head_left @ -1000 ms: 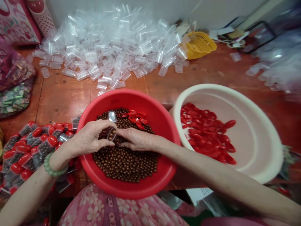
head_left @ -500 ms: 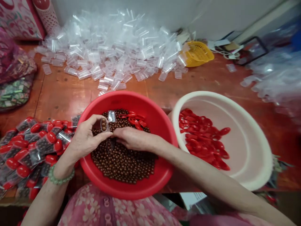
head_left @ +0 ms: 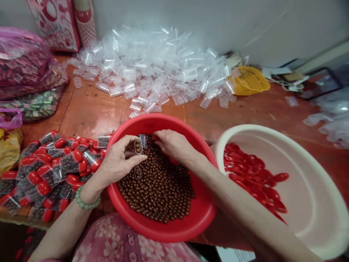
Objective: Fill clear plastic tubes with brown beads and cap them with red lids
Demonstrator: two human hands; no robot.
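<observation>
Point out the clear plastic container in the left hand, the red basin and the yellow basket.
Clear plastic container [head_left: 138, 147], head view: on its oval end.
Red basin [head_left: 203, 199], head view: on its inner right wall.
Yellow basket [head_left: 252, 80], head view: on its perforated wall.

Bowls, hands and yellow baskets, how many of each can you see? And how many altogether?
Bowls: 2, a red bowl and a white bowl
Hands: 2, the left hand and the right hand
Yellow basket: 1
Total: 5

The beads [head_left: 160, 189] look glossy, the held container [head_left: 138, 146] smooth clear plastic.
</observation>
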